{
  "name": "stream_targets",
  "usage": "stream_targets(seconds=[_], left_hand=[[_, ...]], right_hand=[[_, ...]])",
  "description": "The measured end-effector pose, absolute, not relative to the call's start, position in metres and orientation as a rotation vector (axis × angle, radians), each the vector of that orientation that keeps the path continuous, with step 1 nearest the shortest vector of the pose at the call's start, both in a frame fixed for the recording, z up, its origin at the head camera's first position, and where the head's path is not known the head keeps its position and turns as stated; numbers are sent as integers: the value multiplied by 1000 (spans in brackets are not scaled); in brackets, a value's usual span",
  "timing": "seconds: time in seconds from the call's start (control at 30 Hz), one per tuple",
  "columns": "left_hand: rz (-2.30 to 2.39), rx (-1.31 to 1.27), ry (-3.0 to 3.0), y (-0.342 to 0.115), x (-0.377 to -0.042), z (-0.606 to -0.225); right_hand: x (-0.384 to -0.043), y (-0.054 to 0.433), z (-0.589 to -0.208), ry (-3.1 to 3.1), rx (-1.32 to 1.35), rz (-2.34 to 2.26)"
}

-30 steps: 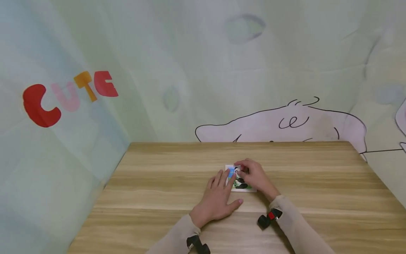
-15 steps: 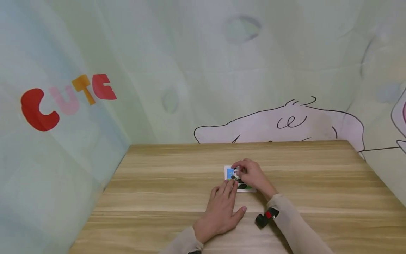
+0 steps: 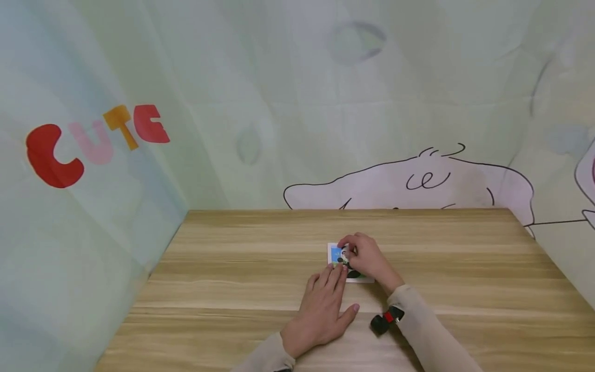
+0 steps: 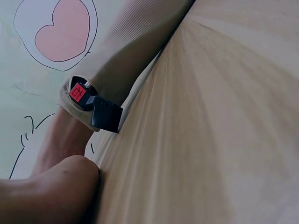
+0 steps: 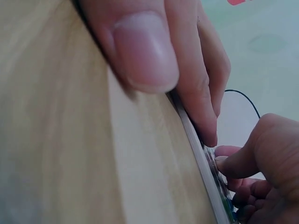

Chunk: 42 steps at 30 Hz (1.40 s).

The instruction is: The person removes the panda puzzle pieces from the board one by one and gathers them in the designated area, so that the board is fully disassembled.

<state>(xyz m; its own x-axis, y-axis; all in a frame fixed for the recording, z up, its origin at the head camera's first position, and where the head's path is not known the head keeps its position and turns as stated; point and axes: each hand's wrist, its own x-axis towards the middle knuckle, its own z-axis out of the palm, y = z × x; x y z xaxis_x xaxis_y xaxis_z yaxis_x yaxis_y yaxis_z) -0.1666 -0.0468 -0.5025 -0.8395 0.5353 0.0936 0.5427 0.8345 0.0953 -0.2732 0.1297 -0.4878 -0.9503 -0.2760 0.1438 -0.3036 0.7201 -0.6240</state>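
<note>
A small square panda puzzle [image 3: 335, 252] with a white border lies flat on the wooden table, a blue patch showing at its left. My left hand [image 3: 321, 312] lies with straight fingers pointing away, fingertips resting on its lower part, thumb spread aside. Over the panda's head my right hand [image 3: 369, 256] has curled index finger and thumb, which pinch at a puzzle piece mostly hidden by the fingers. In the right wrist view the puzzle [image 5: 205, 179] appears edge-on as a thick board, with my right hand [image 5: 271, 172] at its surface and the left thumb [image 5: 147, 53] close up.
The wooden table [image 3: 223, 279] extends around both hands, its far edge meeting a printed cloth backdrop [image 3: 279, 103] with cartoon drawings. A black wrist camera [image 3: 381, 324] is strapped to the right sleeve, above the table near the left thumb.
My left hand has slid back toward me, its fingertips going from the puzzle's left part to its lower part. The right hand has stayed nearly in place over the panda's head.
</note>
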Motion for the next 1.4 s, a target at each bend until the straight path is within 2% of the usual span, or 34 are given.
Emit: stream_targets(seconds=[1.07, 1.4], left_hand=[[-170, -879, -2955, -48, -167, -502], [-108, -903, -2905, -45, -166, -497]], right_hand=[[-269, 116, -486, -2913, 333, 1063], [-280, 109, -485, -2886, 394, 1062]])
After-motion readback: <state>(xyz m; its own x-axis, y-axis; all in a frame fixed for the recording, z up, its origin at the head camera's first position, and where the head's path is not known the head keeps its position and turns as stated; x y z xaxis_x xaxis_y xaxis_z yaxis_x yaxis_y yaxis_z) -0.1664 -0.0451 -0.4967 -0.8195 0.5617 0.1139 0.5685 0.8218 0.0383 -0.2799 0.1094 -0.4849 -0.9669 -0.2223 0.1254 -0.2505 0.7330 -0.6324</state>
